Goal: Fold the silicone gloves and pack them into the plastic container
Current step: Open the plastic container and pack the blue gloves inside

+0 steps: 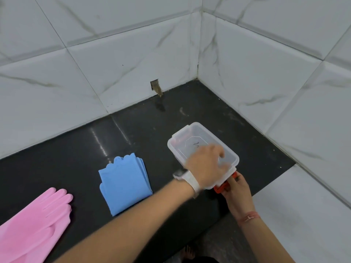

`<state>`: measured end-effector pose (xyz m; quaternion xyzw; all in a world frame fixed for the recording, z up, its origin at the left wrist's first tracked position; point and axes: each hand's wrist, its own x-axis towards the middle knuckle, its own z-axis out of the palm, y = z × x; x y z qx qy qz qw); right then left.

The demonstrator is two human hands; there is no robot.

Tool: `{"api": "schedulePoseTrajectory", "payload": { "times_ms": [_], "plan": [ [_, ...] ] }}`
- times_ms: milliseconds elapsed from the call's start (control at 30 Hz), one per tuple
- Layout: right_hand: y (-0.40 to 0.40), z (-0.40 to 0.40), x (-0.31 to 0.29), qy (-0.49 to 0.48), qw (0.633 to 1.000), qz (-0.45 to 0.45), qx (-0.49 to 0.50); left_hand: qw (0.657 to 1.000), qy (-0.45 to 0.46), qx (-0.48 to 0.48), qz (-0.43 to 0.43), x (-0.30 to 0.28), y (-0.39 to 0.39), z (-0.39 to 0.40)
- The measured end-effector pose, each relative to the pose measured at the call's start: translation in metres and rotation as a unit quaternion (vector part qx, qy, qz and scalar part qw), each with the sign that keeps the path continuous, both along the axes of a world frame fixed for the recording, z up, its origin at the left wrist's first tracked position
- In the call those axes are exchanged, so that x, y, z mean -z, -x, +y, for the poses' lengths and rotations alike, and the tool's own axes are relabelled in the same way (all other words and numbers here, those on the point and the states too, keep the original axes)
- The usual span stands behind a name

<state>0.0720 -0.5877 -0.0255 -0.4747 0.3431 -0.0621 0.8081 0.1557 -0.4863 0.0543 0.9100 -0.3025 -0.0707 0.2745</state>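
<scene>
A clear plastic container (191, 137) with its lid on and red clips stands on the black counter near the right corner. My left hand (207, 168) lies across its lid, fingers spread and blurred. My right hand (236, 184) pinches the red clip (221, 187) at the container's near end. Blue silicone gloves (124, 184), folded into a flat stack, lie in the middle of the counter. A pink silicone glove (36, 224) lies flat and unfolded at the lower left, fingers pointing away from me.
The black counter (76, 149) ends in white marble-look tiled walls behind and to the right. A small hole in the tile (154, 85) sits at the back wall's base. A lower white tiled surface (303, 215) lies at the right. The counter's front edge runs diagonally below my arms.
</scene>
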Motion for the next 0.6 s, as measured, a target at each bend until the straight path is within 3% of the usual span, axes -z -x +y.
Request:
{"api": "schedulePoseTrajectory", "payload": {
  "times_ms": [67, 200, 500, 600],
  "plan": [
    [-0.001, 0.003, 0.002, -0.009, 1.0, 0.002, 0.0, 0.991, -0.098, 0.061, -0.062, 0.009, 0.031, -0.007],
    [0.0, 0.003, 0.004, -0.033, 0.999, -0.003, -0.007, 0.981, -0.152, 0.034, -0.118, 0.014, 0.038, -0.006],
    [-0.001, 0.008, 0.004, -0.002, 1.0, 0.008, -0.016, 0.986, -0.135, 0.052, -0.087, 0.008, 0.03, 0.003],
    [-0.002, 0.007, 0.002, 0.002, 1.0, 0.006, -0.012, 0.99, -0.087, 0.051, -0.103, 0.0, 0.026, 0.007]
  ]
}}
